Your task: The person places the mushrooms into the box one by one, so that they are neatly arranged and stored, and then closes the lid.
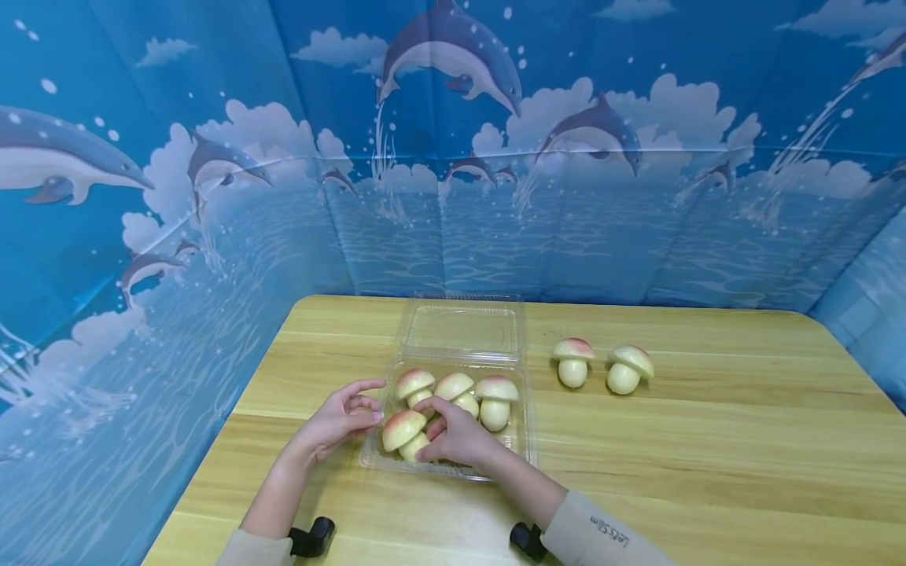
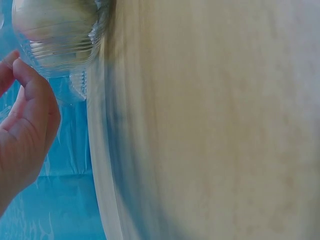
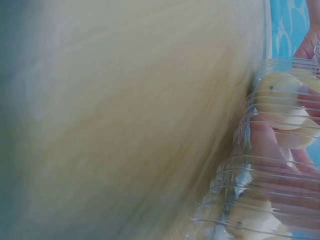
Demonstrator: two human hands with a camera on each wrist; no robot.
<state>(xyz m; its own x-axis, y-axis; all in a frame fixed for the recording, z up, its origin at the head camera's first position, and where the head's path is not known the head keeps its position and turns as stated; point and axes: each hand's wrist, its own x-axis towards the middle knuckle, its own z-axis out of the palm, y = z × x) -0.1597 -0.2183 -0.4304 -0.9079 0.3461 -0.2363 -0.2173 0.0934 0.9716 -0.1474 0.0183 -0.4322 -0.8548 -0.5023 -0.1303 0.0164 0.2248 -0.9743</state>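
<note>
Several mushroom-shaped pieces with pale stems and pink-tinged cream caps lie in a clear plastic clamshell box [image 1: 525,440]. My right hand [image 1: 463,435] reaches into the box and pinches the stem of the front-left mushroom [image 1: 403,431]. In the right wrist view, its thumb [image 3: 265,137] shows through the ribbed wall, against the pale mushroom [image 3: 280,95]. My left hand [image 1: 340,420] is at the box's left rim, fingers loosely bent, with nothing in its grasp. The left wrist view has that hand [image 2: 30,115] beside the box's ribbed corner [image 2: 60,57].
Two more mushrooms, one [image 1: 572,362] and another [image 1: 628,368], stand on the wooden table [image 1: 708,456] right of the box. The box's lid [image 1: 463,328] lies folded back toward the far edge. A blue dolphin-print curtain [image 1: 453,236] hangs behind the table.
</note>
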